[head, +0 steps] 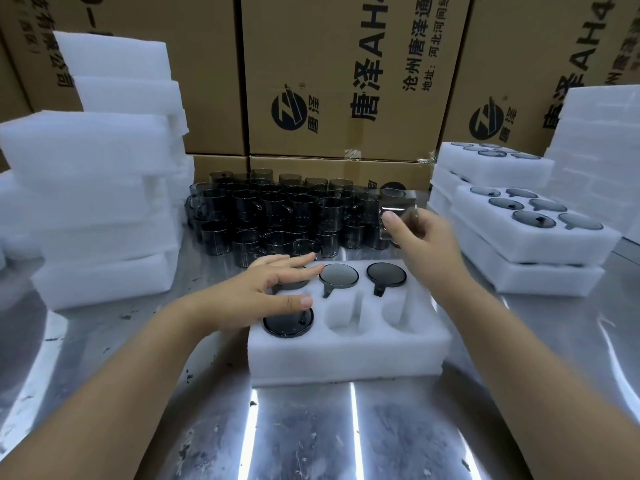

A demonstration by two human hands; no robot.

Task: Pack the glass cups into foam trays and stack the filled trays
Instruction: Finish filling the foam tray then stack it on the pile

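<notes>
A white foam tray [346, 355] lies on the metal table before me. Smoky glass cups fill its back row and its front left pocket [288, 323]; the front middle and front right pockets are bare. My left hand [273, 289] rests with straight fingers over the tray's left side, on the cups there. My right hand [420, 237] grips a dark glass cup [396, 206], blurred, above the tray's back right. Behind the tray stands a crowd of loose dark cups [277, 213], stacked in two layers.
Empty foam trays [93, 188] pile high at the left. Filled trays [533, 233] are stacked at the right, with more foam [602, 140] behind them. Cardboard boxes [346, 74] wall off the back. The shiny table [311, 434] stretches toward me.
</notes>
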